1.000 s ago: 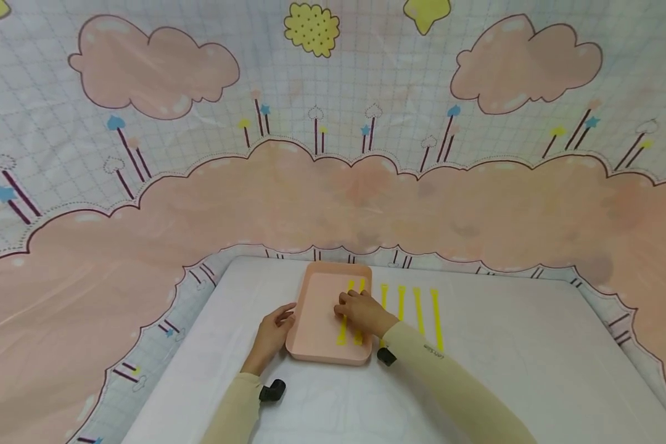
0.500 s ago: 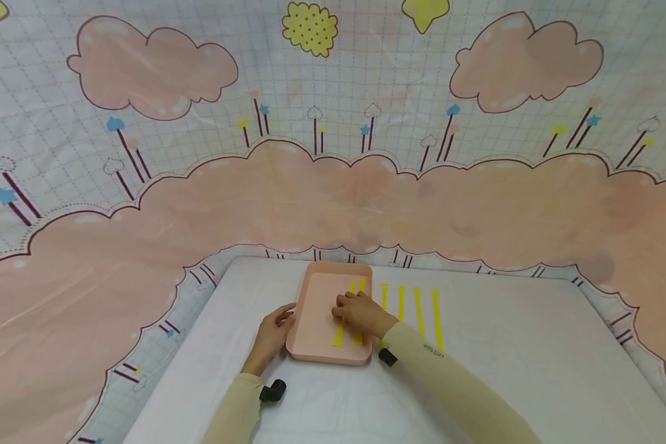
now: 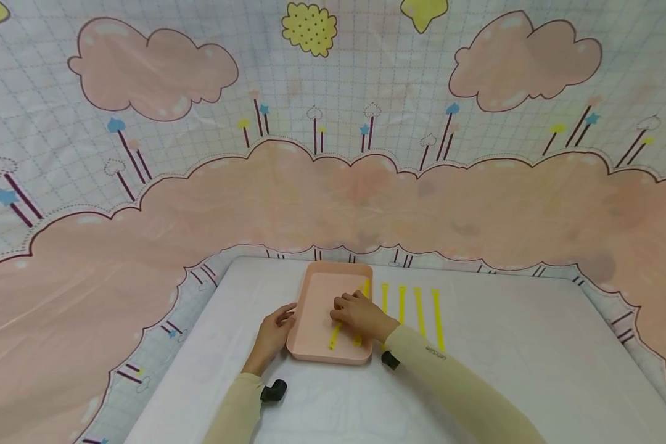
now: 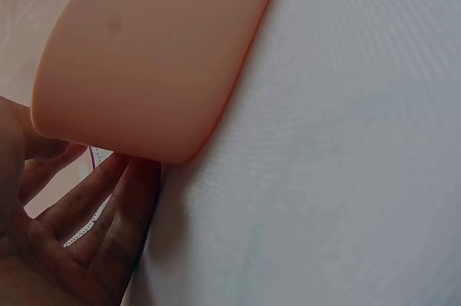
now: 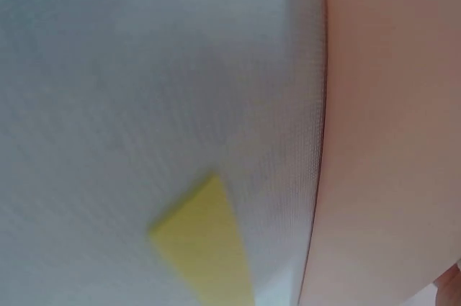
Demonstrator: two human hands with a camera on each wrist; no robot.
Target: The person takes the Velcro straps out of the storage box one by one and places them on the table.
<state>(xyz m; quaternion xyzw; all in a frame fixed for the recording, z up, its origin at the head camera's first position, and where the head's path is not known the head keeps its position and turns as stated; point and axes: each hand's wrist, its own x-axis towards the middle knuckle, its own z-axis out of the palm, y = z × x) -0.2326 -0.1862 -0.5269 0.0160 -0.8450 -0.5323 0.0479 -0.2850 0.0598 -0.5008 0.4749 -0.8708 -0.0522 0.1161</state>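
A shallow pink tray lies on the white table. My left hand rests against its left side; in the left wrist view, long, fairly straight fingers touch the tray's outer wall. Over the tray's right half, my right hand pinches a thin yellow strip with flared ends, which slants toward the lower left. The fingertips and the strip's middle are partly hidden. Another yellow strip lies under that hand, near the tray's right wall.
Several yellow strips stand in a row on the table to the right of the tray. One strip's end shows beside the tray wall in the right wrist view. A patterned cloth hangs behind the table.
The pinched strip has turned from nearly straight to slanted, its near end swinging left. My right hand has shifted slightly left and nearer. The left hand stays at the tray's side.
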